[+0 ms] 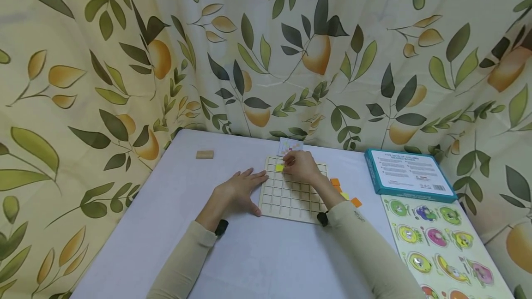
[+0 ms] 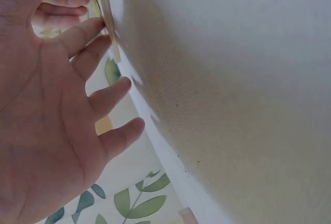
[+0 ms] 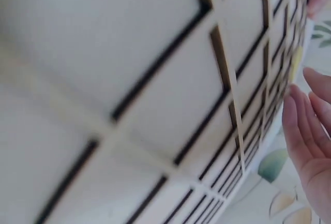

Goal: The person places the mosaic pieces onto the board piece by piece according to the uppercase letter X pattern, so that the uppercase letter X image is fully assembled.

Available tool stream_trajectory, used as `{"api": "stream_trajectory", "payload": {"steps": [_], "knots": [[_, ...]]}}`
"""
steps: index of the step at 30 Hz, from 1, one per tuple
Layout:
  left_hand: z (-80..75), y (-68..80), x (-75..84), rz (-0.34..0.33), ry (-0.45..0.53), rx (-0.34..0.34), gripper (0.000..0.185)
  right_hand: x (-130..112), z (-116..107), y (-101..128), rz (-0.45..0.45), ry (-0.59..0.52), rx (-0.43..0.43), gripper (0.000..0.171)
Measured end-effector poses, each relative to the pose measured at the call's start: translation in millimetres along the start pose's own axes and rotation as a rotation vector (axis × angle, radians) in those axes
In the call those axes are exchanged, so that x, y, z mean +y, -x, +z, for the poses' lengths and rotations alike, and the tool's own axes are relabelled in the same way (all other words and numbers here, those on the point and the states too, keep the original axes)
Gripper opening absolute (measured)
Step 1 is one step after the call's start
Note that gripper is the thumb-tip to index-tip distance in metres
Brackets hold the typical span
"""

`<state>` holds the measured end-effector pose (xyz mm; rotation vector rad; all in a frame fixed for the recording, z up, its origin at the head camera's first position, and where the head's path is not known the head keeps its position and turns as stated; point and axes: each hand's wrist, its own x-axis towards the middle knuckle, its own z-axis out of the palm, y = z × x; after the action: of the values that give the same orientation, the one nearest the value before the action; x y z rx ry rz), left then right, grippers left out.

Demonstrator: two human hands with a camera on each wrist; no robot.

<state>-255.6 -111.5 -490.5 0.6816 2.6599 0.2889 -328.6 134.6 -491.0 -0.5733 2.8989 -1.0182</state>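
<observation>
A pale wooden grid board point(image 1: 291, 201) with square cells lies on the table. My left hand point(image 1: 241, 189) rests at its left side, fingers spread, with fingertips against the board's edge in the left wrist view. Over the far part of the board is my right hand point(image 1: 301, 166), fingers bent and tips down at the cells. Just left of those fingertips, a yellow square tile point(image 1: 280, 168) sits in the grid. Whether anything is between the right thumb and fingers is hidden. Behind the board stands a small patterned card point(image 1: 290, 145).
Orange tiles point(image 1: 335, 182) and a yellow tile point(image 1: 345, 195) lie right of the board, partly behind the right forearm. A small wooden block point(image 1: 205, 154) is at the back left. At right are a teal box point(image 1: 409, 175) and a fruit-picture sheet point(image 1: 446, 248). A patterned curtain point(image 1: 266, 82) hangs behind.
</observation>
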Motion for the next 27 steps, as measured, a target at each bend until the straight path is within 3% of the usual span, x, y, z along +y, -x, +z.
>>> {"api": "stream_trajectory", "payload": {"steps": [13, 27], "knots": [[-0.2, 1.0, -1.0, 0.023, 0.007, 0.006, 0.116, 19.0, -56.0, 38.8, 0.105, 0.002, 0.133, 0.025], [-0.7, 3.3, 0.3, 0.024, 0.026, 0.011, 0.115, 42.9, -82.5, 96.0, 0.181, 0.051, 0.107, 0.028]]}}
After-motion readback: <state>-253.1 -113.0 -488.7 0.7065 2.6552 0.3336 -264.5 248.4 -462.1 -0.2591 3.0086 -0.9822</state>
